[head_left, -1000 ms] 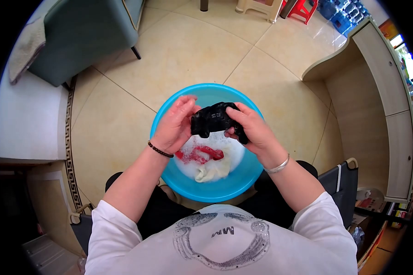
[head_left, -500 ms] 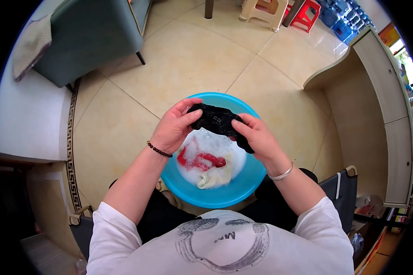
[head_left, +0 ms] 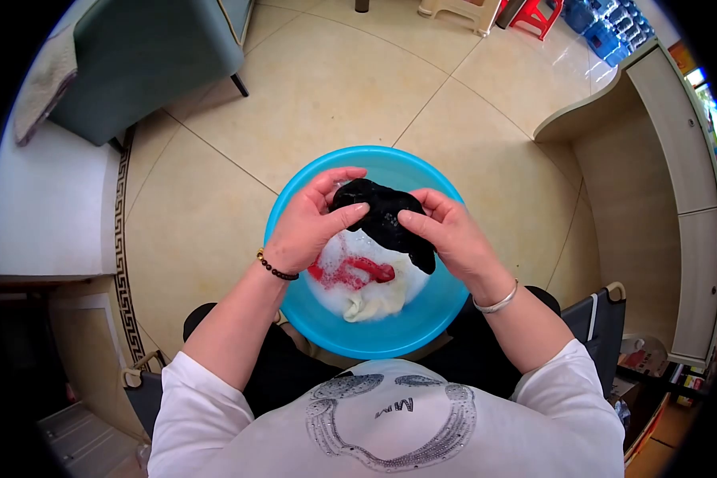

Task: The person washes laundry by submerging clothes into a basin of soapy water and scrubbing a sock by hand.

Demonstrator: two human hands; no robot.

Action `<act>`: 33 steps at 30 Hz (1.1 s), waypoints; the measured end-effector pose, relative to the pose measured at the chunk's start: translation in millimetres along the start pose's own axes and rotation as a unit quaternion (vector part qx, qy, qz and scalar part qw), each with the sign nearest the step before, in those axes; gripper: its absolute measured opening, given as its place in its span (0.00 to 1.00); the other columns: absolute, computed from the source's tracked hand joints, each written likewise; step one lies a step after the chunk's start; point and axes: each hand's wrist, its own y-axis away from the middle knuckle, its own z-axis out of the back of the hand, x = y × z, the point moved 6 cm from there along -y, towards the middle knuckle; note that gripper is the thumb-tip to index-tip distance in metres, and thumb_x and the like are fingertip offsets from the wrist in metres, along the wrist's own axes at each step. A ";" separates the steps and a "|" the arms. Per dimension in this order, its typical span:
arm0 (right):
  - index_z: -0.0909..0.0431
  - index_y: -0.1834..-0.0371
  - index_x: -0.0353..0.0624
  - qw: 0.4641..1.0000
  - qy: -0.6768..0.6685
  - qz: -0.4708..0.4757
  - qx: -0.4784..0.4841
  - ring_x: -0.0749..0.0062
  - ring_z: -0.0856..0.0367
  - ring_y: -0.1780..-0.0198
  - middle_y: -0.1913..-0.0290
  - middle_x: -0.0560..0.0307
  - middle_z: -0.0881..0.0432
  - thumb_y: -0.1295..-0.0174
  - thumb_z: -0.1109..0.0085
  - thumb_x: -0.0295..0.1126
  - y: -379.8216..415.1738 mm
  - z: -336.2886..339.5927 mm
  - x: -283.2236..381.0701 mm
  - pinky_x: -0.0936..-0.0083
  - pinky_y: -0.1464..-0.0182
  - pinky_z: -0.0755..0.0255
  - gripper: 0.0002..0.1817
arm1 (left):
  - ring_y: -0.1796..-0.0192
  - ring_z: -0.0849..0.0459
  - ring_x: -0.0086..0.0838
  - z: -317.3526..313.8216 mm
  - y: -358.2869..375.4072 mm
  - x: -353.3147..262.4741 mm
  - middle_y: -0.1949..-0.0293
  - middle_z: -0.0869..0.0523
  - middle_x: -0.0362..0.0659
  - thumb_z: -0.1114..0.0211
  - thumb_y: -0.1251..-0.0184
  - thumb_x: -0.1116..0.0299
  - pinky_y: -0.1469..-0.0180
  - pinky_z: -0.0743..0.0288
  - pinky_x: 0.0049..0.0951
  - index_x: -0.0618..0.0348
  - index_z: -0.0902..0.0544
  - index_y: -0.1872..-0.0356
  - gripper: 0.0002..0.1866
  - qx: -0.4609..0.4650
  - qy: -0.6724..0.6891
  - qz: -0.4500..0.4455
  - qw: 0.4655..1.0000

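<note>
A wet black cloth (head_left: 384,215), sock-like in shape, is stretched between my two hands above the basin. My left hand (head_left: 315,213) pinches its left end, with the thumb lying on top. My right hand (head_left: 446,231) grips the other side between thumb and fingers, and a loose end hangs down beside it. Below is a light blue plastic basin (head_left: 378,341) with foamy water (head_left: 410,291). In the suds lie a red cloth (head_left: 366,271) and a cream cloth (head_left: 370,304), both partly covered by foam.
The basin stands on a tiled floor (head_left: 327,88) between my knees. A grey-green sofa (head_left: 147,68) is at upper left. To the right is a pale cabinet (head_left: 681,191). Stools, including a red one (head_left: 538,17), and blue water bottles (head_left: 609,36) are at the back.
My left thumb has slid inward along the black cloth, and my hands are closer together. The cloth is more bunched and its loose end hangs lower. The camera view has shifted slightly.
</note>
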 end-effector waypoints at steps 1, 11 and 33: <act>0.24 0.57 0.36 1.000 -0.001 0.001 0.000 0.84 0.23 0.66 0.66 0.61 0.19 0.38 0.41 0.34 0.0 2.1 1.1 0.85 0.64 0.29 0.13 | 0.57 0.22 0.19 1.2 0.2 2.5 0.58 0.19 0.38 0.43 0.31 0.68 0.53 0.27 0.20 0.62 0.24 0.49 0.13 0.000 -0.001 0.000 1.000; 0.22 0.63 0.37 0.993 0.096 -0.075 0.004 0.86 0.25 0.71 0.70 0.63 0.20 0.38 0.42 0.36 -1.7 4.8 -12.8 0.85 0.69 0.30 0.11 | 0.59 0.20 0.19 8.9 2.3 29.2 0.62 0.17 0.37 0.47 0.27 0.60 0.54 0.26 0.22 0.61 0.22 0.54 0.14 -0.016 0.056 0.061 0.996; 0.24 0.54 0.36 0.982 0.134 -0.130 0.023 0.79 0.21 0.62 0.61 0.60 0.19 0.42 0.46 0.20 -14.2 51.0 -1.8 0.81 0.56 0.25 0.12 | 0.53 0.18 0.35 47.5 2.3 32.9 0.56 0.17 0.47 0.49 0.28 0.54 0.46 0.25 0.37 0.62 0.23 0.54 0.19 -0.053 0.358 0.088 0.928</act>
